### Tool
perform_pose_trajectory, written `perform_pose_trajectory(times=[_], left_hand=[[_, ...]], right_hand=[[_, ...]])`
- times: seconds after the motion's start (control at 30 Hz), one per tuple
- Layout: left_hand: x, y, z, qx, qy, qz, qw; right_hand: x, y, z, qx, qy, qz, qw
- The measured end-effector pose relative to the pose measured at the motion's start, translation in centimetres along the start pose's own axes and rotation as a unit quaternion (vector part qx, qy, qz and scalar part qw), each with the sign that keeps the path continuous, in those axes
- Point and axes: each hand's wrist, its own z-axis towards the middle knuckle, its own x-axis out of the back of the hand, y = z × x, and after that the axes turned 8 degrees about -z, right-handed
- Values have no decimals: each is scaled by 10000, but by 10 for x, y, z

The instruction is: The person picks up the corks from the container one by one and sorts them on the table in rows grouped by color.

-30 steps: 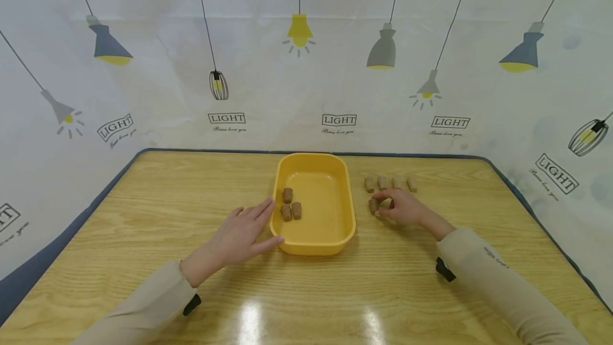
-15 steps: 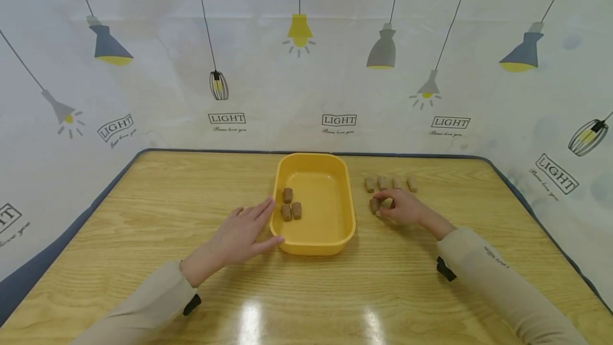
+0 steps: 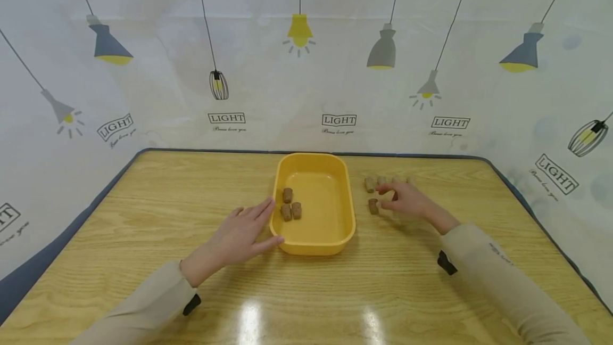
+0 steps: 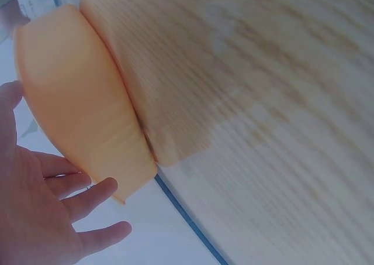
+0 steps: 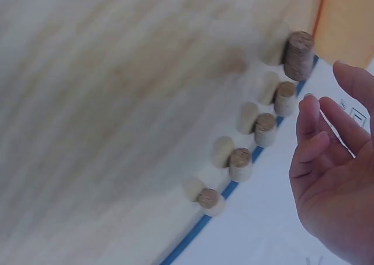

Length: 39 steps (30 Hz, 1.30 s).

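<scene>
A yellow plastic tub [image 3: 330,244] stands mid-table, with three brown corks [image 3: 287,195] inside near its left wall. My left hand [image 3: 238,233] lies along the tub's left side, fingers extended, fingertips and thumb at the rim; the left wrist view has this hand [image 4: 52,203] beside the outer wall [image 4: 87,95]. Right of the tub, a darker cork [image 3: 373,206] stands upright on the table. My right hand [image 3: 406,199] is just right of it, thumb and fingers parted and holding nothing. In the right wrist view the darker cork [image 5: 299,57] stands beyond the spread fingers.
Several paler corks [image 3: 369,185] form a row behind the right hand, partly hidden by it; the right wrist view shows that row with a near-end cork [image 5: 209,200]. A lamp-printed cloth [image 3: 268,68] hangs beyond the wooden table's [image 3: 306,292] back edge.
My right hand has let go of the darker cork and drawn slightly back and to the right, fingers parting. The cork stays standing there. The left hand and tub have not moved.
</scene>
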Motion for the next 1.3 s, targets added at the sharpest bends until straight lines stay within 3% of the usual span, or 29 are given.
perform_pose_trajectory(times=[0.13,0.23,0.47,0.7,1.07,1.3], left_hand=[[0,0,0,-7,14,23,10000],[-1,0,0,-4,30,16,10000],[-1,-1,0,20,6,-35,10000],[-1,-1,0,20,46,-55,10000],[1,-1,1,22,10,-27,10000],[1,-1,1,15,-14,-40,10000]], right_hand=[[13,-7,7,441,435,234,9978],[23,-12,14,526,582,383,9962],[40,-31,37,-6,525,81,9986],[53,-57,63,-177,631,17,9978],[56,-85,91,-415,718,61,9965],[51,-98,102,-860,642,-5,9942]])
